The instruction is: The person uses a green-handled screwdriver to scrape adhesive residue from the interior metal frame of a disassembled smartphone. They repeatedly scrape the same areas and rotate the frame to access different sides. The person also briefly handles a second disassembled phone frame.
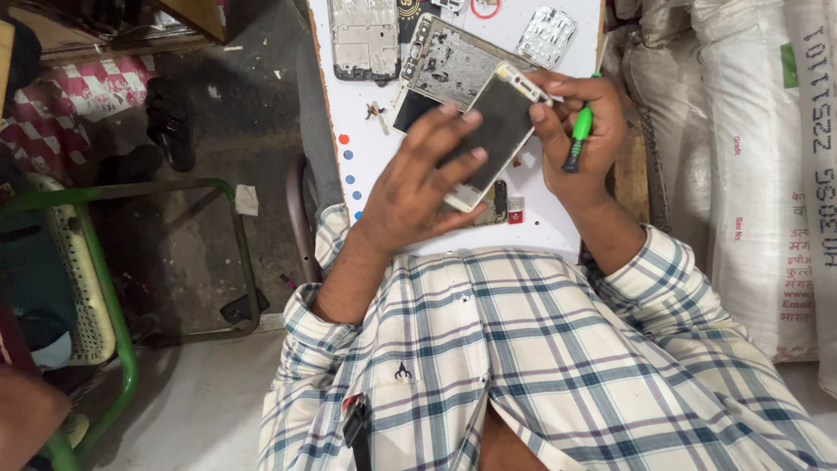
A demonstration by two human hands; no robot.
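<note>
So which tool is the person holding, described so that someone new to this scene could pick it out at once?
Start at the white worktop above the checked shirt, where both hands hold up a dark-screened phone. The right hand, on the phone's upper end, also has a small screwdriver tucked in its fingers. Its bright green handle with a black lower grip is the only green thing among the grey phone frames on the worktop.
</note>
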